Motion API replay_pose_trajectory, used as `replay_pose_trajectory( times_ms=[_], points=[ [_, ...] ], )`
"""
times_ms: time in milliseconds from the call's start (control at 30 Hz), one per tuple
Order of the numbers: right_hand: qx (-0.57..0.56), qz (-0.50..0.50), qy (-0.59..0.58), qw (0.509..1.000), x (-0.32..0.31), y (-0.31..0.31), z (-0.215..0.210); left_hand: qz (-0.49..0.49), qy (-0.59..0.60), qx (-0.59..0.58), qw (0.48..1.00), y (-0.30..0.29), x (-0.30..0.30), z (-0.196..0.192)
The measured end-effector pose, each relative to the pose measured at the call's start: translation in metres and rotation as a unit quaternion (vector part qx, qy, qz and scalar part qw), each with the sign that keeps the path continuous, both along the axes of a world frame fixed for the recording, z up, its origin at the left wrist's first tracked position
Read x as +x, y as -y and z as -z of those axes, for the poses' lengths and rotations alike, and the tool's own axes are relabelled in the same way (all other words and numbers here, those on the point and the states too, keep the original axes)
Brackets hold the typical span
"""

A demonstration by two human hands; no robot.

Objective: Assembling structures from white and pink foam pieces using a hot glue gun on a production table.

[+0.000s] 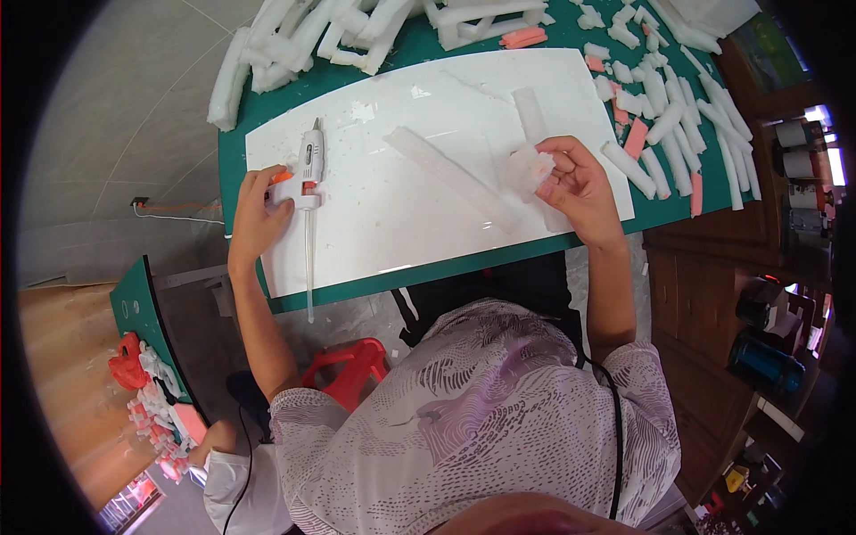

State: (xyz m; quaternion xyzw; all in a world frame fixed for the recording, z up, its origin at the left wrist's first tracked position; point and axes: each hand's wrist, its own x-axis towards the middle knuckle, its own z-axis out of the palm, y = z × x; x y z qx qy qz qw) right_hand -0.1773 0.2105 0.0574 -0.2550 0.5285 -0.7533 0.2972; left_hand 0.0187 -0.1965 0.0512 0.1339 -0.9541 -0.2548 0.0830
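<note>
1. fingers of the right hand (578, 183) curl loosely around a small white foam piece (531, 169), pinching it between thumb and fingertips; it is lifted just off the board, probably so its faces stay free to turn.
2. just left of that hand, a long translucent white foam strip (450, 176) lies slantwise on the white board (383, 241); a shorter foam bar (530, 114) lies just beyond the held piece.
3. to the right of that hand, loose white and pink foam sticks (678, 134) are scattered over the green table (234, 169), seemingly as stock within reach.
4. the left hand (259, 209) rests at the board's left edge, fingers bent around the handle of a white glue gun (309, 169) with an orange trigger; the grip looks light, and the gun lies flat with its nozzle pointing away from the person.
5. a glue stick trails from the gun toward the person.
6. beyond both hands, more foam offcuts (303, 40) are piled at the table's far side.
</note>
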Motion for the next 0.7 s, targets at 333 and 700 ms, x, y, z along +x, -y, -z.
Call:
replay_pose_trajectory(
  times_ms=[333,700],
  points=[
    [-0.026,-0.060,0.055,0.996,0.007,-0.003,0.003,0.130,-0.072,0.142,0.979,-0.143,-0.014,-0.045],
    [-0.109,-0.128,0.126,0.978,0.051,-0.006,0.015,0.180,-0.198,0.489,0.830,-0.237,-0.045,0.007]
  ],
)
